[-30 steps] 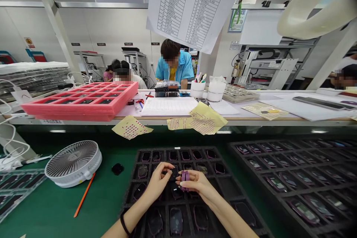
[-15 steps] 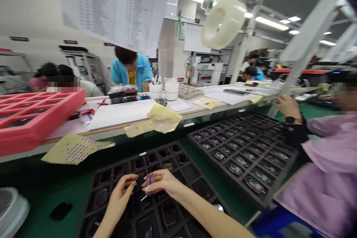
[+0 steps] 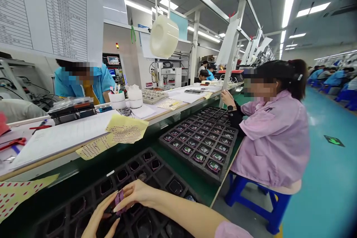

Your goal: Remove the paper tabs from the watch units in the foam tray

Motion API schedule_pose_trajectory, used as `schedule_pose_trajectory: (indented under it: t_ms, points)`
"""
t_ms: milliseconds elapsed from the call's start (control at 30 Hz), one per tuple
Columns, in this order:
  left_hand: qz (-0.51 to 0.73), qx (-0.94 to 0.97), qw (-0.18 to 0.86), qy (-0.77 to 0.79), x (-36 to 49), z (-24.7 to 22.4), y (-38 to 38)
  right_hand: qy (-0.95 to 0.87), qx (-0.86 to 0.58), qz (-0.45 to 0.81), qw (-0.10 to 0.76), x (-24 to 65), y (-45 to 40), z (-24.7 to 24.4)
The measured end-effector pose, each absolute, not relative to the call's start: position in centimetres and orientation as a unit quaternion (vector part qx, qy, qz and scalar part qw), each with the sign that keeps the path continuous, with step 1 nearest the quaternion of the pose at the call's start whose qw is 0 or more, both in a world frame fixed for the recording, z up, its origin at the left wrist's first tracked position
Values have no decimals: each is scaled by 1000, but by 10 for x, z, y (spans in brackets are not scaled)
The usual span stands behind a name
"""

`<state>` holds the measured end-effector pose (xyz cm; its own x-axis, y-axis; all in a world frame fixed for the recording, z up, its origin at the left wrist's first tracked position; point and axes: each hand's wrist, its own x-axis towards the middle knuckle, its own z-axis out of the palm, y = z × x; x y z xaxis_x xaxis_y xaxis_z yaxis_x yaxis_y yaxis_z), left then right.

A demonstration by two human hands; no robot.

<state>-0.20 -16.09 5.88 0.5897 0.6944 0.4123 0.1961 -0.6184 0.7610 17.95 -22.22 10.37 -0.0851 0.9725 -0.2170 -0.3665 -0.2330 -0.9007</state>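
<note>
My right hand point(image 3: 136, 196) pinches a small purple watch case point(image 3: 119, 201) between thumb and fingers, held edge-on above the near tray. Close against its left side is my left hand point(image 3: 102, 214), its thumb and fingers apart. The index fingertip reaches the case; whether it presses on it I cannot tell. Below both hands lies a black foam tray point(image 3: 164, 173) with square compartments, many holding dark-faced watch cases point(image 3: 175, 186). My hands and forearm cover part of this tray.
A second foam tray point(image 3: 178, 151) of watch cases with exposed insides lies further right. Beside it a co-worker in a pink smock point(image 3: 275, 137) sits on a blue stool point(image 3: 251, 202). A shelf ahead carries papers point(image 3: 64, 137) and white cups point(image 3: 117, 100). A tape roll point(image 3: 164, 37) hangs above.
My view has swung to the right. My left hand, apart from the purple watch case before, has come up against it. My right hand keeps its hold on the case.
</note>
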Motion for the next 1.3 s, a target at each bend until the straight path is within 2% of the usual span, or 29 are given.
schedule_pose_trajectory:
  t_ms: [267, 400, 933, 1300]
  points:
    - [400, 870, 163, 237, -3, 71, -166, -363, -409, 664, 510, 180, -228, 109]
    - [397, 888, 115, 203, 5, 78, -171, -382, -400, 664, 504, 190, -243, 114]
    - [384, 913, 124, 60, 89, 104, -197, -340, -430, 615, 566, 253, -304, 134]
    - [368, 913, 156, 84, 89, 96, -200, -332, -438, 621, 560, 254, -305, 129]
